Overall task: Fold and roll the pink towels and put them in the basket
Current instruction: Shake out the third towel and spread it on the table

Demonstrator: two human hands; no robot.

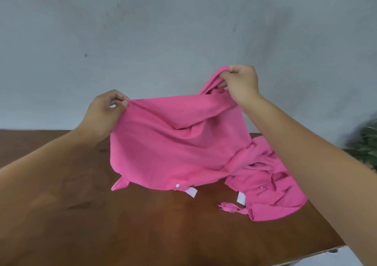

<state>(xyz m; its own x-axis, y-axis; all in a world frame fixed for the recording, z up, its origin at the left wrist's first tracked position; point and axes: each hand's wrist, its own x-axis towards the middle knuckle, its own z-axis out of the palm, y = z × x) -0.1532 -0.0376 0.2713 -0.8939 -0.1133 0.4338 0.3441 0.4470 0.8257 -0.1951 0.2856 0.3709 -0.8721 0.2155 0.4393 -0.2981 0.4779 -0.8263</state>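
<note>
**Item 1: pink towel** (163, 149). It is being held up over the wooden table (122, 225), spread between both hands. Whether the lower hem is touching the tabletop cannot be told.

- Left hand (106, 110): the upper left corner is being pinched between thumb and fingertips.
- Right hand (241, 83): the upper right corner is being gripped as a gathered bunch and held higher than the left.

**Handling (judged).** The cloth is being pulled into a sag between the two holds, so it is being taken as light, soft and limp, with no stiffness. It is neither fragile nor slippery. Hold is best taken at two corners of one edge, so that the cloth is being hung flat before folding.

**Item 2: second pink towel** (281, 194). It is being left crumpled on the table at the right, under the right forearm and touching the lifted towel.

**Labels.**
- A white tag (191, 192) is being shown at the hem of item 1, beside a small white stud (177, 185) and a pink loop (120, 184).
- A second white tag (241, 198) is being shown on item 2.
- No writing is legible on either tag.

**Basket.** It is not in view.
</note>
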